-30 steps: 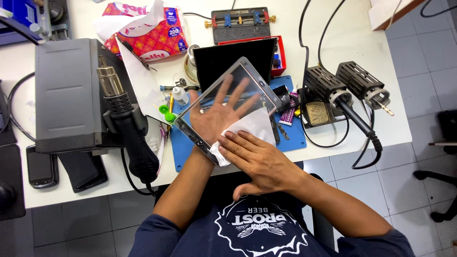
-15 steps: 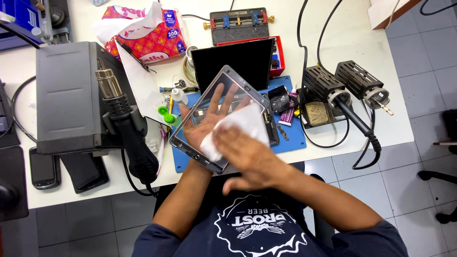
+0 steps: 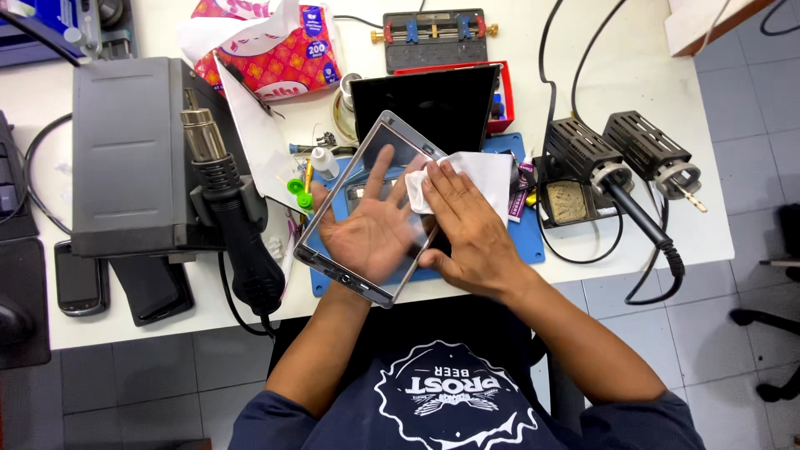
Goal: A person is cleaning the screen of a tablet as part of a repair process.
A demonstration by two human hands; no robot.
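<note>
Centrally, above the blue work mat (image 3: 508, 250) on the white worktop (image 3: 617, 100), a transparent glass panel with a grey frame (image 3: 333, 254) was held tilted, its far corner raised toward the dark tablet (image 3: 433, 104) propped behind it. The left hand (image 3: 371, 229) lay flat beneath the panel, palm up and fingers spread wide, visible through the glass and supporting it from below; the forearm ran up from the person's lap. The right hand (image 3: 467, 233) lay palm down across the panel's right edge, fingers extended together and pressing a white wipe (image 3: 479, 175) against the glass near its upper corner. A hot air gun (image 3: 229, 208) rested to the left against the grey rework station (image 3: 125, 154). Two black soldering iron stands (image 3: 617, 154) stood well to the right.
</note>
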